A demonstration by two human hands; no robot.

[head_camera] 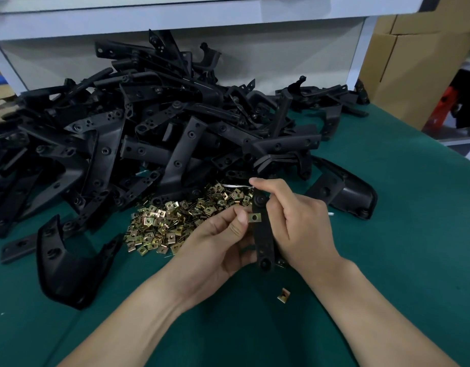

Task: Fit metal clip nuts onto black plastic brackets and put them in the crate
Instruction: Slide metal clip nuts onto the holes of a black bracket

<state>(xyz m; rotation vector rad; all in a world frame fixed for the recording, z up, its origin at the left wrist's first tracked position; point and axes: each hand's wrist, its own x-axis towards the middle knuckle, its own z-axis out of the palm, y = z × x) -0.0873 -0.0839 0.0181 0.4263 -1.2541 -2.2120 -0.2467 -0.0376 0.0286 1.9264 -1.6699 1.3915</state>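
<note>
One brass-coloured clip nut (255, 218), a small folded metal square with a round hole, sits against the left edge of a narrow black plastic bracket (265, 239). The left hand (223, 242) pinches it between thumb and fingers (241, 216); the nut likely needs to slide right onto the edge. The right hand (297, 221) grips the bracket, whose long axis runs near to far. Beyond, on the green surface (400, 234), lies a glinting heap of clip nuts (170, 223), a stray nut (283, 295) nearer, and a tangled pile of matte brackets (149, 128) farther left.
</note>
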